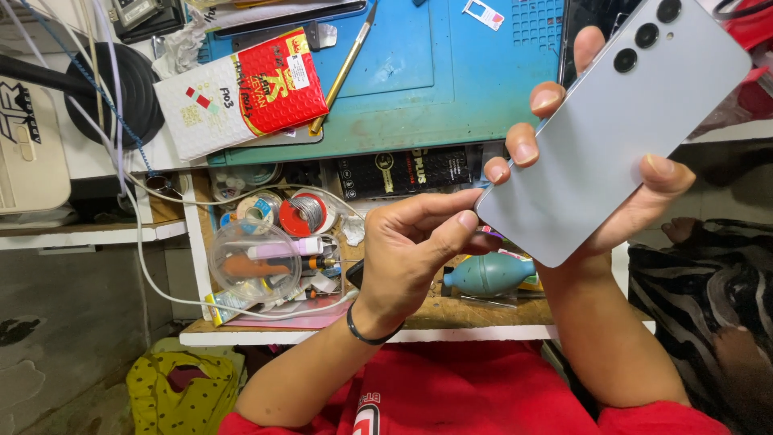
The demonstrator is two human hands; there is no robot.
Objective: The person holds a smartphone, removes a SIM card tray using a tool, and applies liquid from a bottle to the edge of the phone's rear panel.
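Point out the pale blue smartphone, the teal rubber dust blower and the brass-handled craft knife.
pale blue smartphone (596,153), head view, middle of its back.
teal rubber dust blower (487,275), head view, its bulb.
brass-handled craft knife (345,71), head view, mid-handle.

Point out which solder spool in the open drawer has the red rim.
The right-hand spool, wound with grey wire; the neighbouring spool on its left has a pale, whitish rim.

One phone — three lenses on its back. Two hands: left, right. One wristband. One red-and-white mailer. One blue mat. One knife. One teal blower. Two solder spools — at least. One clear round lid. One yellow dotted bag.
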